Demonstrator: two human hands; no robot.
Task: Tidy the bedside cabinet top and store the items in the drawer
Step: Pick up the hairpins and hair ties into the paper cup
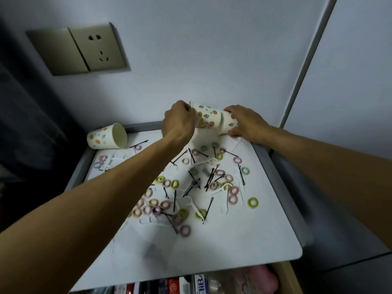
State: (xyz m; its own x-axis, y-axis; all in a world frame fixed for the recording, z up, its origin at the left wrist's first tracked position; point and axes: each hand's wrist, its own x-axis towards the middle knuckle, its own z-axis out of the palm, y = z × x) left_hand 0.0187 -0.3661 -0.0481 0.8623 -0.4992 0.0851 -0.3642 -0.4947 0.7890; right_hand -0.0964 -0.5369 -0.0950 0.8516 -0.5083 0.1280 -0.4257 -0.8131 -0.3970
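Pale wall fills the upper frame, with a beige wall socket [78,48] at the upper left. Below it the white cabinet top [233,240], edged in grey, takes up the middle.

At the back centre both hands meet over two flowered paper cups, held sideways and raised off the top. The left hand [179,122] has its fingers curled round the left cup [206,116], whose narrow end sits partly inside the right cup [229,124]. The right hand [247,123] clasps that second cup from the right.

A third paper cup [104,136] lies on its side in the back left corner, mouth turned to the right.

Pastel hair ties [252,202], black bobby pins [209,206] and white floss picks [191,203] lie scattered across the centre. At the bottom edge an open drawer [212,281] shows packed items, too blurred to name.
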